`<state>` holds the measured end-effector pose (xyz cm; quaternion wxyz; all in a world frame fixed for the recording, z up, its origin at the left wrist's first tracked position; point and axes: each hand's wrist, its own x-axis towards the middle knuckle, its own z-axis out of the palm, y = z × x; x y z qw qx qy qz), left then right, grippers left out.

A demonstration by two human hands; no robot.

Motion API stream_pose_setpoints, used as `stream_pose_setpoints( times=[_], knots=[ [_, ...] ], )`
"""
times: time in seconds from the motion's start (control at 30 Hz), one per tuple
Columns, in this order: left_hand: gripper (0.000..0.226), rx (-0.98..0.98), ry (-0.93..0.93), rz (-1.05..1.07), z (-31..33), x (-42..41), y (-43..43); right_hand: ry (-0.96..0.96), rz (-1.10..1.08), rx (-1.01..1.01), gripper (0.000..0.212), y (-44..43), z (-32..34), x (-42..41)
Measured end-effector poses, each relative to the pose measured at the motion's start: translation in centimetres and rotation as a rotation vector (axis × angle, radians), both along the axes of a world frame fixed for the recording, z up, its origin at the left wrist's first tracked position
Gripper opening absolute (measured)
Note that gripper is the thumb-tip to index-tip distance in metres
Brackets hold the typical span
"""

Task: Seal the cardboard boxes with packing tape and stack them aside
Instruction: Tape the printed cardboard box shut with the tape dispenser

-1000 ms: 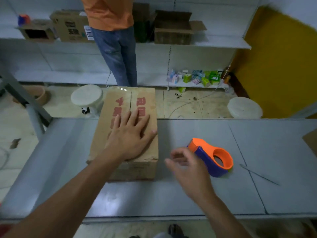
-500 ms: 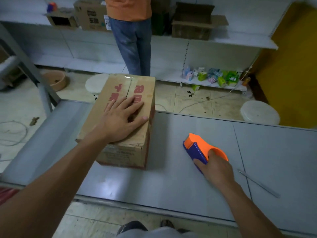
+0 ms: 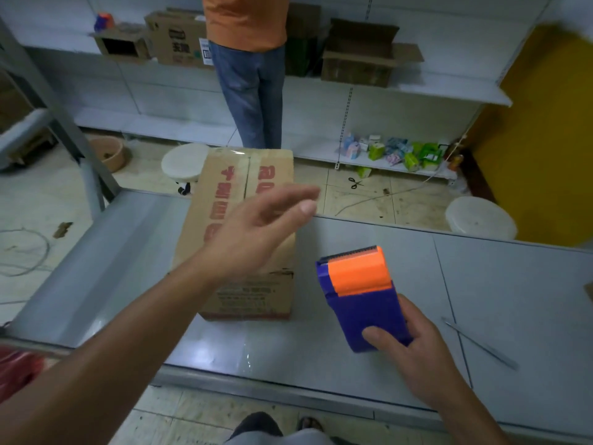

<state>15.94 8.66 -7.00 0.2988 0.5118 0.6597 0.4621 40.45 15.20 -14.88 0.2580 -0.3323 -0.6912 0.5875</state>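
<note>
a brown cardboard box (image 3: pixel 224 200) sits on the grey table (image 3: pixel 500 284), on the left part of it. the box has red letters on top and a line down the middle where the two flaps meet. a bit of shiny clear tape shows at the far top edge of the box. the left hand (image 3: pixel 256 232) is up over the box, with its fingers loose and spread out, and it holds nothing. it looks a little blurry, so i cannot tell if it touches the box. the right hand (image 3: pixel 414 351) holds a purple and orange tape dispenser (image 3: pixel 362 290) just to the right of the box. the thumb presses on the purple side and the other fingers curl round the back. the end with the little teeth points away from the person. a thin metal stick (image 3: pixel 478 343) lies on the table near the right hand. past the table, a person in an orange shirt (image 3: pixel 247 20) and blue jeans stands at the white shelves. an open box (image 3: pixel 359 59) sits on a shelf there. two round white stools (image 3: pixel 184 162) stand on the floor, and small scissors (image 3: pixel 354 182) lie on the tiles.
</note>
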Motion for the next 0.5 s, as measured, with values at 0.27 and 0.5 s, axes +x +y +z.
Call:
stream_pose_setpoints(
  times=[0.27,0.5],
  knots=[
    [0.040,-0.204,-0.212,-0.253,1.1,-1.3,-4.6,-0.019,0.099,-0.005,0.037,-4.4,1.1,-3.3],
    [0.028,-0.239,-0.288,-0.171,0.4,-5.0,-7.4,-0.050,0.121,-0.046,0.053,-6.4,1.6,-6.0]
  ],
)
